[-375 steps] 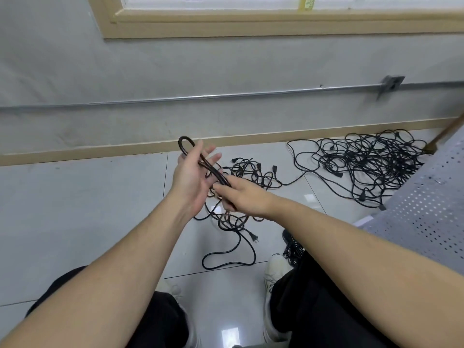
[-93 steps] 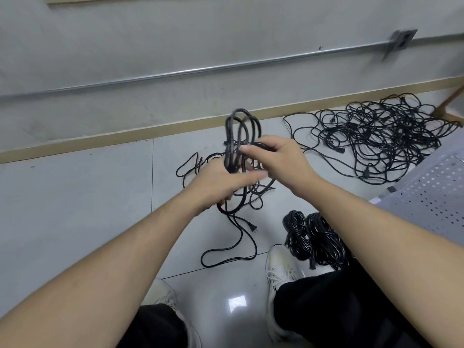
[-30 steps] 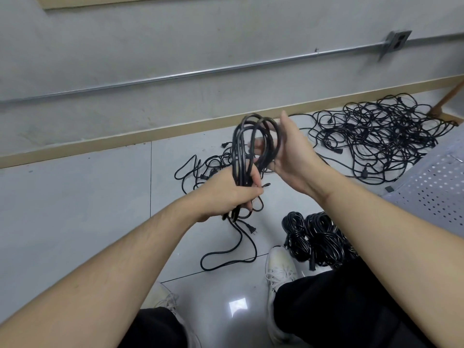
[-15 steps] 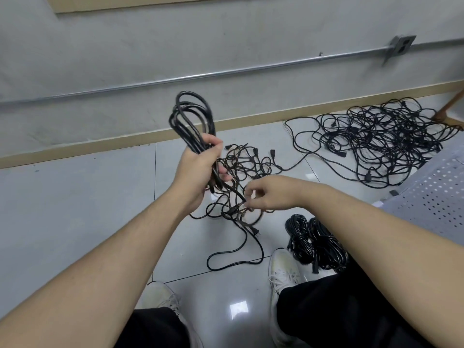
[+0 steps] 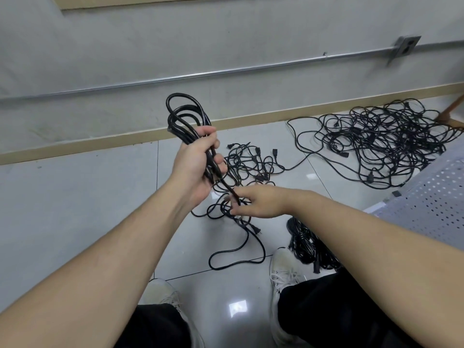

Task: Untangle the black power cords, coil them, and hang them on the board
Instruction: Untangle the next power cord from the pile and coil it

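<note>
- Both hands are occupied with one black cord: a looped bundle (image 5: 187,126) is gripped by the left hand (image 5: 198,167), fingers and thumb curled round its waist, while the free tail (image 5: 229,189) of that cord is pinched between thumb and fingertips of the right hand (image 5: 256,203), lower and to the right.
- No container is seen; the cords lie loose on the tiled floor (image 5: 75,209).
- The bundle is made of several thin, glossy black loops stacked closely together, forming a narrow elongated oval.
- Its long axis is held nearly upright, tilted a little to the left at the top, with the rounded ends of the loops pointing up toward the wall (image 5: 226,33) and the tail running down and right to the right hand.
- Beneath the hands a small tangle (image 5: 251,164) is spread on the floor, and a single strand with a plug (image 5: 256,231) curls toward the shoes.
- A large tangled heap (image 5: 381,141) lies well apart at the right, near the baseboard.
- Coiled cords (image 5: 308,247) are piled just beside the right shoe (image 5: 283,270).
- A perforated grey board (image 5: 437,197) is seen at the right edge.
</note>
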